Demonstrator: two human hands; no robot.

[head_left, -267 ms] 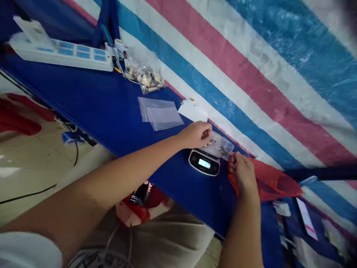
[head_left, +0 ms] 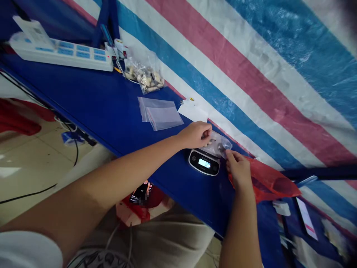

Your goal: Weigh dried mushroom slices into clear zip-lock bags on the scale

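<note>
A small digital kitchen scale (head_left: 205, 163) with a lit display sits on the blue table. Across its top lies a clear plastic bag (head_left: 218, 144) holding a dark piece and some small pale bits. My left hand (head_left: 195, 134) is closed at the bag's left end, fingers curled in a pinch. At the opposite end, the thumb and forefinger of my right hand (head_left: 239, 169) pinch the bag's lower right edge. Behind my right wrist spreads a red mesh bag (head_left: 275, 182). What the curled left fingertips cover is hidden.
Flat empty zip bags (head_left: 166, 114) and a white paper (head_left: 193, 109) lie left of the scale. Farther left are a bag of pale pieces (head_left: 146, 76), a screwdriver (head_left: 107, 35) and a power strip (head_left: 69, 54). A striped tarp (head_left: 223, 74) borders the table's back.
My right hand has shifted slightly up and left, onto the bag's right end, and the bag's right end has moved a little left. My left hand stays put.
</note>
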